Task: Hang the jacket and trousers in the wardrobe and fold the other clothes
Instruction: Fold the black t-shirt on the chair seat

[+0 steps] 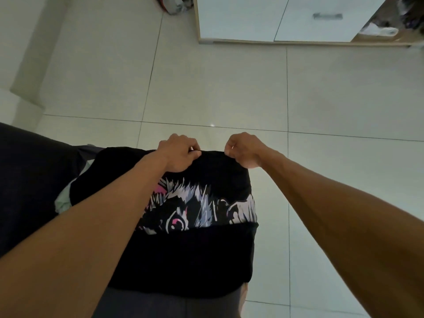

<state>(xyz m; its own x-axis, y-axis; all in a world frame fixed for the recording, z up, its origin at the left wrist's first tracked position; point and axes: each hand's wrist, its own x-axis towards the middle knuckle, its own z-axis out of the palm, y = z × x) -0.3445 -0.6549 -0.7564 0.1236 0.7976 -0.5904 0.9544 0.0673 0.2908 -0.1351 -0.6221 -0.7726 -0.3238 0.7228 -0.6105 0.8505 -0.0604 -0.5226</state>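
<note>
A black T-shirt with a white, grey and pink cartoon print lies folded over my lap. My left hand pinches its far edge on the left side. My right hand pinches the same edge a little to the right. Both hands hold the fabric up at knee height. The shirt's lower part is folded over itself, so only a strip of the print shows.
A dark sofa sits at my left with a pale garment on it beside the shirt. A white wardrobe stands across the tiled floor, its right side open with clothes inside. A bag lies by its left corner.
</note>
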